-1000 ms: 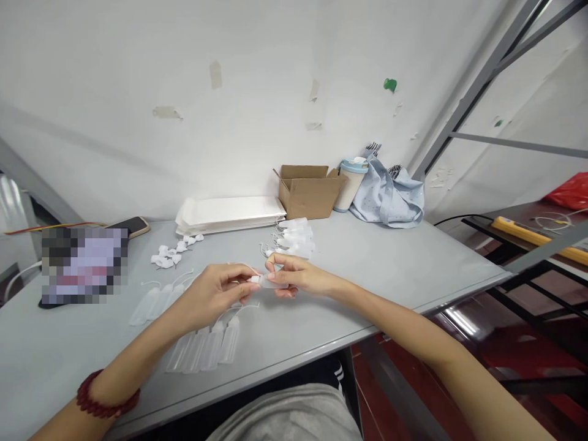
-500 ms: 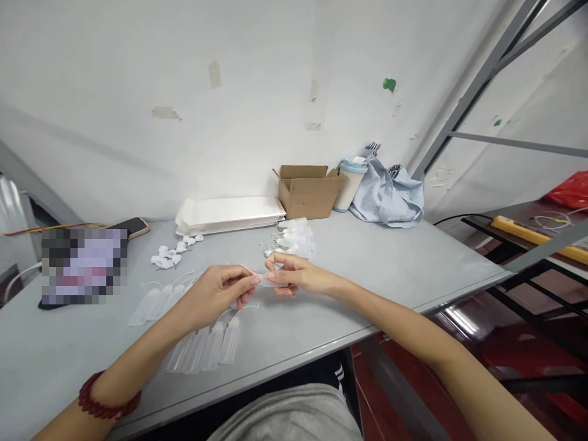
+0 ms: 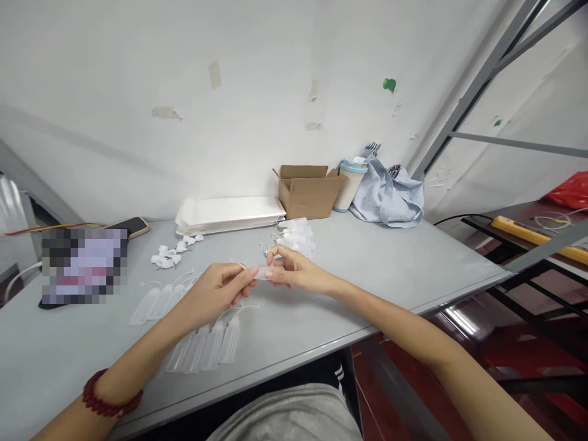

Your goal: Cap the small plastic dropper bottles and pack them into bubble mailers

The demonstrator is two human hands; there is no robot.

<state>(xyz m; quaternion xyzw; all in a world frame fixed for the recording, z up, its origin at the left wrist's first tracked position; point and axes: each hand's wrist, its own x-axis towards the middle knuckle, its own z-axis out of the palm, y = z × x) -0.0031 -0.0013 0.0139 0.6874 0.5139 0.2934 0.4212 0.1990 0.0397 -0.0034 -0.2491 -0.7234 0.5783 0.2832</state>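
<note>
Between my two hands is a small translucent plastic bottle (image 3: 263,274), partly hidden by the fingers. My left hand (image 3: 228,286) pinches its left end between thumb and fingers. At the other end, my right hand (image 3: 298,272) is closed on it with thumb and fingertips. Below my left hand, several similar bottles (image 3: 202,349) with thin white straps lie side by side near the table's front. More strapped bottles (image 3: 158,301) lie left of my left hand, partly covered by it. Behind my right hand is a further pile of bottles (image 3: 296,233).
Small white cap-like pieces (image 3: 166,257) lie at the table's left back. Against the wall stand a stack of white sheets (image 3: 229,211), an open cardboard box (image 3: 310,196), a cup (image 3: 350,187) and a light blue cloth bag (image 3: 390,196). A phone (image 3: 135,226) and a blurred-out device (image 3: 85,263) sit at left.
Both hands have shifted slightly upward, still together on the bottle. The right hand's fingers have changed their hold a little. Things on the table stay where they were.
</note>
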